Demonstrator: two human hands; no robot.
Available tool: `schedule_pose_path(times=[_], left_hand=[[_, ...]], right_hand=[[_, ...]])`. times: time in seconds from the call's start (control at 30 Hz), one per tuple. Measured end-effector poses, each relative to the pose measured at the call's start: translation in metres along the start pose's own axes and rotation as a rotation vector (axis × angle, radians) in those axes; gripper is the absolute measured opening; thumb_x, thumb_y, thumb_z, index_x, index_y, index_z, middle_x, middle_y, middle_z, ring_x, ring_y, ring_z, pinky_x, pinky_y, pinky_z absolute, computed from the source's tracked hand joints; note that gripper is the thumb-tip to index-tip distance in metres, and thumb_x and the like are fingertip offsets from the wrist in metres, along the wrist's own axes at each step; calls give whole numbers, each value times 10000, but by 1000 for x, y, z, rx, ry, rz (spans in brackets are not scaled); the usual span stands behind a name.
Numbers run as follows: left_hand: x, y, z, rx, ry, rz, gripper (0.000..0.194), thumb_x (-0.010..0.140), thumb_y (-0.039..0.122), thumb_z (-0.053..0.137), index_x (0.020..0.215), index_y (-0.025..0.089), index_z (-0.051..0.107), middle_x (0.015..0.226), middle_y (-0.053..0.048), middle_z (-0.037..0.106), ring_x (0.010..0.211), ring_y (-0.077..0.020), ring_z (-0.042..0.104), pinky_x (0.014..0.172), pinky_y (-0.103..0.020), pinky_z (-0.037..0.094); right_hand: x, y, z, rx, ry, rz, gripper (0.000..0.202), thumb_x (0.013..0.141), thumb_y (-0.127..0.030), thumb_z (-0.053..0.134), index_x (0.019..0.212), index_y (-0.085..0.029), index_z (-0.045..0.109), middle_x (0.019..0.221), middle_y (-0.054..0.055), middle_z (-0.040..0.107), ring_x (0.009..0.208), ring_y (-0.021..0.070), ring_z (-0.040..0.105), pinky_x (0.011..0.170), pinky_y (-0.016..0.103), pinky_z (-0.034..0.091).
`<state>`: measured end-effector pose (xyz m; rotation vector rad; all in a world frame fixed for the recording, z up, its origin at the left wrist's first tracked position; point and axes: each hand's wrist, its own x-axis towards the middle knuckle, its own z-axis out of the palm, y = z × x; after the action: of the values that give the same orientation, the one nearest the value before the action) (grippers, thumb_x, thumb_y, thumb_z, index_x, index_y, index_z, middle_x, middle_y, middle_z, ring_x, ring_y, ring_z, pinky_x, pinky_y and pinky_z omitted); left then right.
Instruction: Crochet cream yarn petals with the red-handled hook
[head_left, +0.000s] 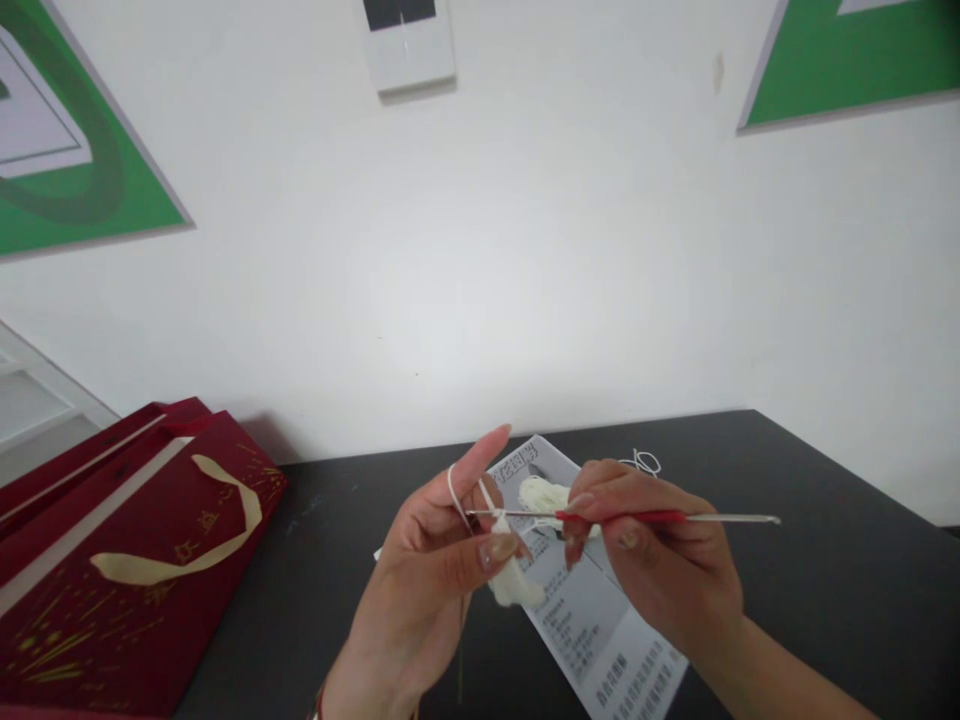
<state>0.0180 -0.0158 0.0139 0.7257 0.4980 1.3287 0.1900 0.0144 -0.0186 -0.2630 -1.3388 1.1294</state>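
Note:
My left hand [431, 570] pinches a small piece of white crochet work [516, 583] between thumb and fingers. White yarn [452, 487] loops round its raised index finger. In my right hand [660, 560] is a double-ended crochet hook [731, 518] with a red middle grip, held level. The hook's left tip reaches the top of the crochet work, next to the yarn at the left index finger. Behind the right fingers, a skein of cream yarn [541, 495] lies on a printed sheet [577, 625], partly hidden by the hand.
Dark red gift bags [165, 560] with cream ribbon handles stand at the left of the black table [322, 560]. A loose yarn end [643, 461] curls on the table behind my right hand. The white wall [480, 250] rises at the table's back edge.

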Motion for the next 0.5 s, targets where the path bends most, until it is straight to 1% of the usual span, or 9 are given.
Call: schedule_pose_path(times=[0.13, 0.27, 0.4, 0.5], left_hand=[[-2, 4, -2, 14, -41, 19, 532, 677, 25, 797, 1177, 194, 729, 666, 26, 661, 617, -80, 632, 604, -148, 494], [-3, 6, -5, 4, -98, -12, 549, 686, 33, 788, 1207, 190, 712, 690, 14, 669, 633, -97, 641, 621, -175, 493], [-3, 6, -8, -27, -151, -23, 562, 699, 29, 764, 1240, 160, 688, 698, -1, 684, 663, -111, 637, 628, -185, 487], [-2, 7, -9, -49, -186, -40, 562, 676, 48, 775, 1223, 151, 699, 661, 8, 657, 629, -114, 626, 595, -194, 487]], right_hand=[[1, -3, -1, 20, 20, 4, 131, 891, -290, 668, 941, -248, 782, 744, 47, 670, 630, 162, 612, 505, 280, 500], [3, -7, -4, 1, 33, 5, 133, 879, -322, 681, 914, -254, 790, 683, 52, 668, 593, 173, 596, 500, 298, 482], [5, -8, -7, -3, 22, 16, 135, 877, -334, 680, 899, -260, 790, 673, 56, 667, 585, 183, 587, 499, 310, 467], [6, -9, -7, -2, 7, 17, 137, 880, -342, 677, 897, -262, 786, 680, 53, 667, 594, 182, 584, 504, 311, 464]])
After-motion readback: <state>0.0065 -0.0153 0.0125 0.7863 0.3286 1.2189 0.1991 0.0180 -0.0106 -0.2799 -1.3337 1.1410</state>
